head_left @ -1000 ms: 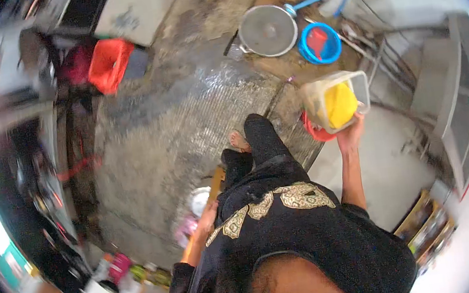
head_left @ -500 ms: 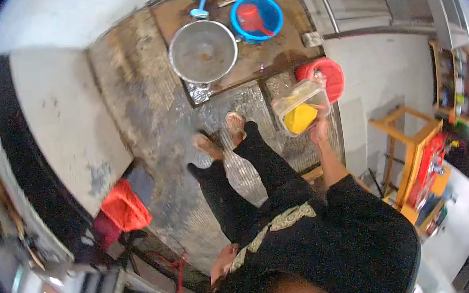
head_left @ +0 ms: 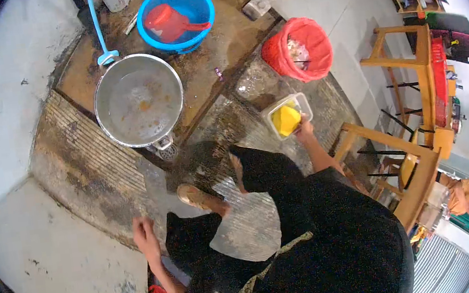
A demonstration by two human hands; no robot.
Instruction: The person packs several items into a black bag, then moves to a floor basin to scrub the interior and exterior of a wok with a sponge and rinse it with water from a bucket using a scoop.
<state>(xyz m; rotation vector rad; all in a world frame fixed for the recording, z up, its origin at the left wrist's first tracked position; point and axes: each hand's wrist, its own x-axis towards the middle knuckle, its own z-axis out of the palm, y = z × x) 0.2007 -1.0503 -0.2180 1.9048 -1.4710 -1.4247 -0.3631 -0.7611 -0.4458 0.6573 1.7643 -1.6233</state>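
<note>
My right hand (head_left: 304, 128) is closed on the rim of a clear plastic container (head_left: 302, 102). Inside the container lies a bright yellow piece (head_left: 287, 120) whose kind I cannot make out. The container is over the wet floor, just below a red-lined bin (head_left: 316, 48). Out to the left, my left hand (head_left: 147, 239) hangs beside my knee, its fingers loosely extended and nothing in them. Ahead of it stands a large metal pot (head_left: 142, 120) with cloudy water and some brownish bits at the bottom.
A blue basin (head_left: 200, 13) holding a red dipper (head_left: 168, 24) stands behind the pot. A light-blue long-handled tool (head_left: 100, 31) leans near the pot's rim. A floor drain (head_left: 168, 152) lies below it. Wooden stools (head_left: 411, 151) and a seated person (head_left: 460, 195) are at the right.
My body has bent lower and turned, bringing the pot and basin closer. The container has come away from above the red bin. My left hand has swung out from my waist.
</note>
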